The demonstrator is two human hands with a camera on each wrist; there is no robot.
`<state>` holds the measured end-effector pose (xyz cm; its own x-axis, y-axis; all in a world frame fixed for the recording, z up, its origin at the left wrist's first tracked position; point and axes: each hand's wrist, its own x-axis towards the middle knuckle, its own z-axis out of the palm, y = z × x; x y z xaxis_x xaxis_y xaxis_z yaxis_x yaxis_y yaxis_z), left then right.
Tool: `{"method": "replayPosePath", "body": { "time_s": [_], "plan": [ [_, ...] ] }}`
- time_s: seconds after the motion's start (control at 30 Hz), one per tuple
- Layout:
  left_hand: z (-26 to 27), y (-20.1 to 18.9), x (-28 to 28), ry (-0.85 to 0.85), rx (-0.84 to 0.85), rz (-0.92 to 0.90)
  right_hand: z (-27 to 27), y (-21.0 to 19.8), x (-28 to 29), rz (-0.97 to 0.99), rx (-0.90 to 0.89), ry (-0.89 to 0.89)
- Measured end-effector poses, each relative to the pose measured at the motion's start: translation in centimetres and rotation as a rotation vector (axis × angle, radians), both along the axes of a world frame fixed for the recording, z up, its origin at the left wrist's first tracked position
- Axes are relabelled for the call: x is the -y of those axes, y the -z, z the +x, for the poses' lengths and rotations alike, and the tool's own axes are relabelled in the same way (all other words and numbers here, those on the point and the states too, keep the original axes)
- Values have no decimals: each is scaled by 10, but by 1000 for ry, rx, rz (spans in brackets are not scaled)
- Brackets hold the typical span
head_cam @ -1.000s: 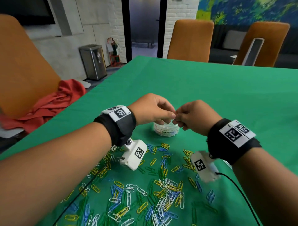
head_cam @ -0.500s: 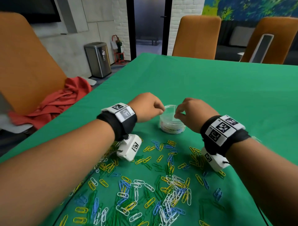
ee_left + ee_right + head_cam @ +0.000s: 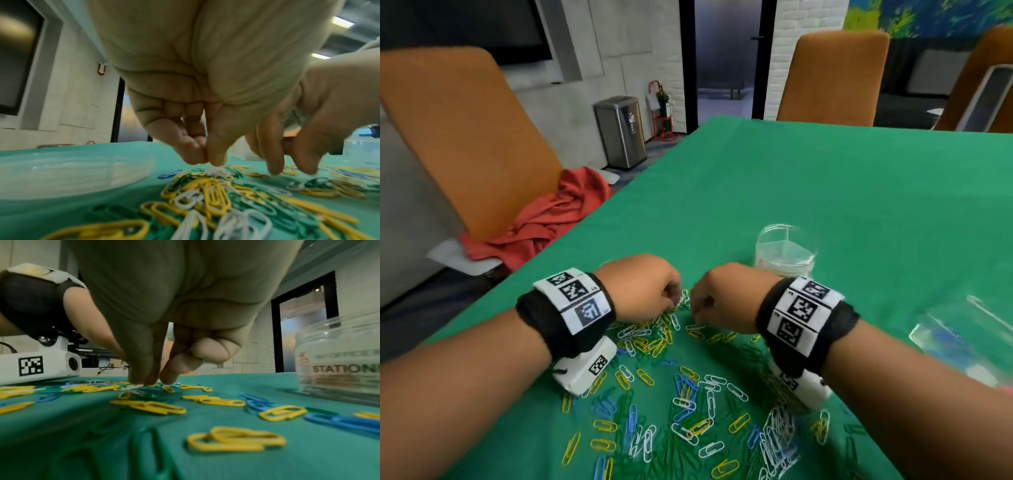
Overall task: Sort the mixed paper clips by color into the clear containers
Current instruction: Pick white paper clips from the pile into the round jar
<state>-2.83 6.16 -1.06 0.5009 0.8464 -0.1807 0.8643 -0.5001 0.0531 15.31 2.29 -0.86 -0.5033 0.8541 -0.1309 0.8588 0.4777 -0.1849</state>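
Mixed yellow, blue, green and white paper clips lie scattered on the green cloth. A clear round jar with dividers stands behind the pile; it also shows in the right wrist view as the jar. My left hand is down at the pile's far edge, thumb and fingertips pinching a white paper clip. My right hand is close beside it, fingertips curled down and pinching at a white paper clip on the cloth.
A clear plastic container lies at the right of the table. A clear shallow lid sits left of my left hand. Orange chairs stand around the table, with a red cloth on one seat.
Both hands have come back from above the jar and dropped onto the near pile of clips, where each now pinches at a white clip.
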Motion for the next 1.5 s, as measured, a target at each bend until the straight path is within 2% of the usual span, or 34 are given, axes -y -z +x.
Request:
{"method": "replayPosePath", "body": {
  "time_s": [0.1,0.3,0.47,0.6,0.7,0.83,1.07,1.3,1.5],
  "plan": [
    [-6,3,-4,-60,12,-7,-14,2,-4,-50,71,-12],
    [-7,5,-7,-137,67,11,-13,9,-10,-63,67,33],
    [-2,6,-3,-122,45,3,-8,2,-16,7,-70,152],
    [-1,5,-3,-122,57,2,-10,-3,-38,-120,-125,253],
    [-2,5,-2,-135,70,-9,-20,-4,-47,-210,-111,256],
    [-3,4,-2,-107,47,-9,-36,3,-47,-136,-12,216],
    [-7,0,-3,-165,119,83,-44,8,-42,-66,67,174],
    [1,0,-1,-115,47,-41,-38,8,-41,-40,51,225],
    [0,0,5,-90,25,-42,-29,8,-42,-49,82,269]
  ]
}}
